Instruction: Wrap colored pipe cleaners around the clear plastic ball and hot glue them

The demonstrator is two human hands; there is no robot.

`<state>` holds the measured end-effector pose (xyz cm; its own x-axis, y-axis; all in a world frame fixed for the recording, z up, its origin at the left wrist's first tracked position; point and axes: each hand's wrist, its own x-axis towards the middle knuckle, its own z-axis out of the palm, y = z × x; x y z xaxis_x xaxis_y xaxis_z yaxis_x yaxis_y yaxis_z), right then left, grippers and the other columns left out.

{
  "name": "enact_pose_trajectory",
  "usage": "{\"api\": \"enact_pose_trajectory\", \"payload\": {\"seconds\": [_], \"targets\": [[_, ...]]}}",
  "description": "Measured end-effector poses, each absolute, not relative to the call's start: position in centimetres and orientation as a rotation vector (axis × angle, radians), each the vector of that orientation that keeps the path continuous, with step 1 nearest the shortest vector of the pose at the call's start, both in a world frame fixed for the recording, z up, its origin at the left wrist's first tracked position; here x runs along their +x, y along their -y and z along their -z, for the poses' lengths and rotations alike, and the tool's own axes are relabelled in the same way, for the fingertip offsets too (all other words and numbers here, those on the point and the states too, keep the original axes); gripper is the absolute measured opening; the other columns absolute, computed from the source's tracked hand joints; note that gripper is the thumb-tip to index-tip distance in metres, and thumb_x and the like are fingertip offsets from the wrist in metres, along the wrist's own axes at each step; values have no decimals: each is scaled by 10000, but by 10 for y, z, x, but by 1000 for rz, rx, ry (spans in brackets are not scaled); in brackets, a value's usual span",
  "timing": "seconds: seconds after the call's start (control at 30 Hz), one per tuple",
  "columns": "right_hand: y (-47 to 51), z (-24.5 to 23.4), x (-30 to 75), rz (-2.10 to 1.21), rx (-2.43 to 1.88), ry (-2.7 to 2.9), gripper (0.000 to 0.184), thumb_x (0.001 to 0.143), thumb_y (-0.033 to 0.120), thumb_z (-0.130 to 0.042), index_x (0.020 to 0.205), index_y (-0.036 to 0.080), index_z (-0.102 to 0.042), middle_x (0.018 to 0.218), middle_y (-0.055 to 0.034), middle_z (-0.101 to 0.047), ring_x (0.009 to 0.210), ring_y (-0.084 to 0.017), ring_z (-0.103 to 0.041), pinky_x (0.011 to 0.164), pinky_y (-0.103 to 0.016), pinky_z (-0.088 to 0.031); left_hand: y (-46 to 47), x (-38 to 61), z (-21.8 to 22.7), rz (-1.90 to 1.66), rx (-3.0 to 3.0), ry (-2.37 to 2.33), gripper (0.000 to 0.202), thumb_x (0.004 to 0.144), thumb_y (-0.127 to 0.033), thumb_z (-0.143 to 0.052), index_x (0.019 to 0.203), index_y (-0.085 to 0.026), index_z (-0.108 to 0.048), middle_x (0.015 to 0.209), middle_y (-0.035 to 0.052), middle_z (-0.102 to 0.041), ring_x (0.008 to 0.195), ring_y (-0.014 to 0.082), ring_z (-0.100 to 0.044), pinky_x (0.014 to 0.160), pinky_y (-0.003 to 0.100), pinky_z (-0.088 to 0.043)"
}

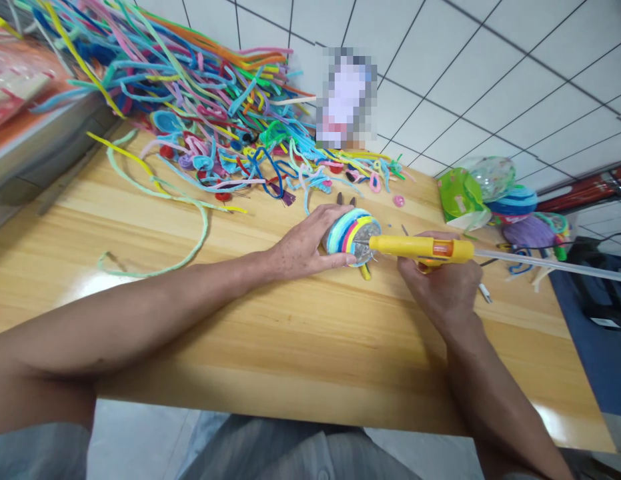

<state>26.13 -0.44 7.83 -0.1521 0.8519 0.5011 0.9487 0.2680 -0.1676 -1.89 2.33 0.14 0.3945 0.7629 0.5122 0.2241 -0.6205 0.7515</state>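
Observation:
Near the middle of the table, my left hand [307, 243] is closed around a round object wrapped in coloured pipe cleaners [343, 233], with bands of light blue, yellow, pink and dark blue. Its bare face, turned to the right, looks clear or silvery. My right hand [443, 283] grips a yellow glue gun [405, 247], and a long clear glue stick [550, 262] runs out of its back. The gun's nozzle tip is at the bare face of the wrapped object; whether it touches I cannot tell. A short yellow piece [365, 271] shows just below the object.
A large heap of pipe cleaners [205, 87] covers the back left. A phone-like screen [345, 97], blurred out, leans at the tiled wall [440, 73]. A green packet [460, 193] and more craft pieces [527, 230] lie at right. One long pale green strand [203, 233] curls across the left.

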Motion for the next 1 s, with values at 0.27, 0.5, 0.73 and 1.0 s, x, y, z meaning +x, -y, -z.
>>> {"api": "enact_pose_trajectory", "payload": {"seconds": [0.27, 0.5, 0.73, 1.0], "targets": [[3, -74, 262, 387, -1614, 2029, 233, 818, 379, -656, 982, 238, -745, 932, -83, -833, 655, -241, -726, 627, -358, -577, -23, -19, -2, -1209, 2077, -835, 860, 954, -649, -800, 1625, -214, -485, 1624, 195, -597, 1556, 372, -562, 1331, 557, -479], [2, -72, 262, 428, -1565, 2034, 240, 813, 351, -646, 979, 214, -753, 911, -96, -814, 657, -253, -732, 604, -352, -550, -23, -19, -1, -1209, 2077, -843, 867, 954, -666, -791, 1626, -211, -488, 1619, 188, -601, 1550, 367, -567, 1331, 543, -480], [1, -73, 262, 430, -1598, 2046, 216, 809, 343, -643, 970, 233, -734, 883, -80, -800, 690, -257, -730, 614, -347, -549, -23, -19, -1, -1208, 2081, -835, 858, 952, -654, -800, 1628, -227, -488, 1620, 185, -604, 1544, 372, -569, 1325, 561, -483], [2, -73, 263, 459, -1584, 2050, 203, 801, 328, -642, 956, 238, -737, 909, -79, -811, 685, -256, -732, 611, -349, -552, -23, -19, -2, -1198, 2079, -838, 858, 954, -649, -797, 1634, -232, -481, 1622, 182, -606, 1542, 377, -573, 1322, 576, -481]]}}
